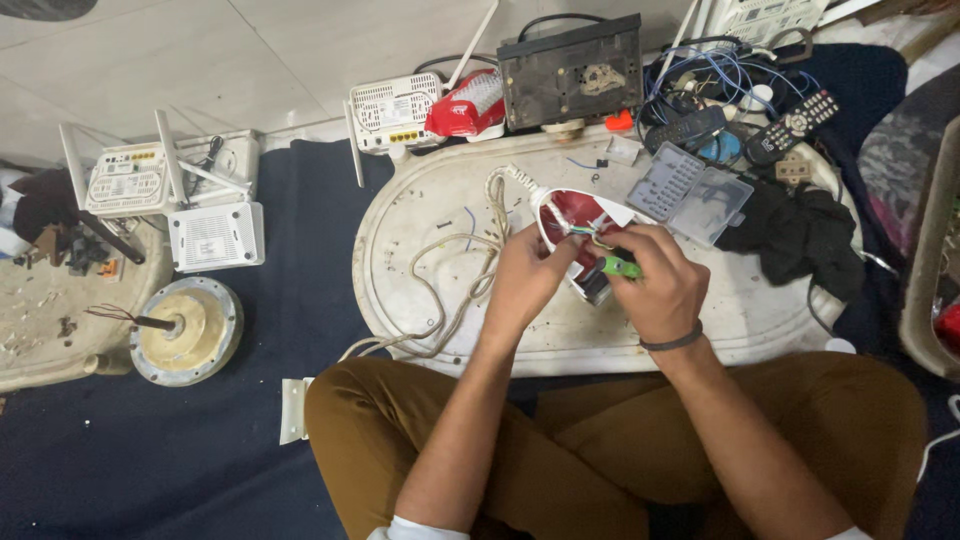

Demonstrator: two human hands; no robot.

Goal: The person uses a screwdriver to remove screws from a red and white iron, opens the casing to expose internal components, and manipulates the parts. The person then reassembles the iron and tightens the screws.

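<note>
The left hand [525, 275] and right hand [655, 285] are covering much of the opened red-and-white electric iron [575, 215], its pointed end hidden beneath them. Right fingers [640, 262] are clamping a green-handled screwdriver [620, 267] lying crosswise; left fingers [550, 255] are pinching thin wires, hard to make out.

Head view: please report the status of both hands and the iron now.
Left hand steadies opened iron. Right hand grips green-handled screwdriver at it. Iron's cord loops over white tray; clear parts box beside.
</note>
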